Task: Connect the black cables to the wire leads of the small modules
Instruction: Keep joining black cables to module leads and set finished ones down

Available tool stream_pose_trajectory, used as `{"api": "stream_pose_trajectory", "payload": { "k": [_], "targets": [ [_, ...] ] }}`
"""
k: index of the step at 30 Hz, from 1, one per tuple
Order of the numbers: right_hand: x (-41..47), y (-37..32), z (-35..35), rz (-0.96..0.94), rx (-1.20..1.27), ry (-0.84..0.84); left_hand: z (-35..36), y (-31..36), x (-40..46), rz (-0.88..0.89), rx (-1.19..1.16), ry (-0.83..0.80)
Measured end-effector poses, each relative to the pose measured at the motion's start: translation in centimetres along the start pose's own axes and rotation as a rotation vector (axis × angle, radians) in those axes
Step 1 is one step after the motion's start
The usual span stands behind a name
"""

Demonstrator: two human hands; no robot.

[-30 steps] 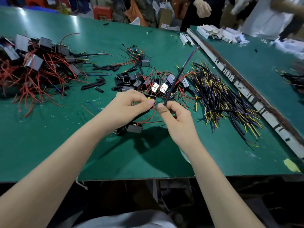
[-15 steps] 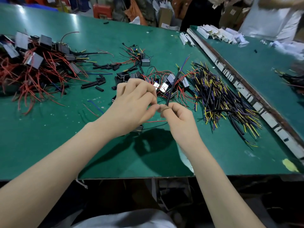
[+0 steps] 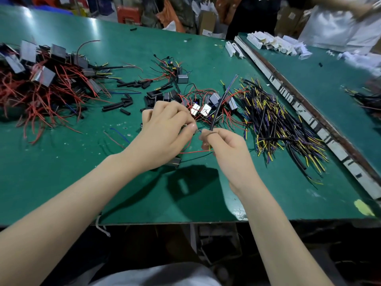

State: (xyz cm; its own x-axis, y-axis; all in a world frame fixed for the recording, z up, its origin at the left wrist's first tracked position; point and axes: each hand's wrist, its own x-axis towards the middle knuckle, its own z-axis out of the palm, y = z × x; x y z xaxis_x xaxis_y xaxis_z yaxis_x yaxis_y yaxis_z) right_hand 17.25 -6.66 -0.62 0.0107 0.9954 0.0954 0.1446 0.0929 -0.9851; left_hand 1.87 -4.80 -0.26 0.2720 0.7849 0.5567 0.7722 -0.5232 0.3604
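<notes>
left hand (image 3: 165, 131) pinching a module lead, I think | right hand (image 3: 224, 145) gripping black cable (image 3: 216, 112), mid-table, angling far-right | tip: keep bare ends lined up, twist snug

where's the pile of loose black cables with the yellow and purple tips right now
In the head view the cable pile lies on the green table to the right of the right hand, between the cluster of small modules and the white strip dividing the tables.

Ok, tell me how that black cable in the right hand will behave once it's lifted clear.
The black cable stands up from the right hand with only a slight bend, so it is probably fairly stiff. It looks thin, likely light. Its coloured wire ends would probably flex easily.
</notes>
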Motion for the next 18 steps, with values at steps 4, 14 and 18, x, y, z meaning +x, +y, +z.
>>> {"api": "stream_pose_trajectory", "payload": {
  "k": [4,14,18],
  "targets": [
    [0.1,-0.2,0.0,-0.025,-0.025,0.024,-0.6,-0.1,-0.2,0.089,-0.023,0.022],
    [-0.2,-0.5,0.1,-0.015,-0.054,0.035,0.0,0.7,-0.1,0.022,0.029,0.05],
    [-0.2,-0.1,0.6,-0.004,0.007,0.046,0.7,1.3,-0.3,-0.081,0.001,0.055]
  ]
}}
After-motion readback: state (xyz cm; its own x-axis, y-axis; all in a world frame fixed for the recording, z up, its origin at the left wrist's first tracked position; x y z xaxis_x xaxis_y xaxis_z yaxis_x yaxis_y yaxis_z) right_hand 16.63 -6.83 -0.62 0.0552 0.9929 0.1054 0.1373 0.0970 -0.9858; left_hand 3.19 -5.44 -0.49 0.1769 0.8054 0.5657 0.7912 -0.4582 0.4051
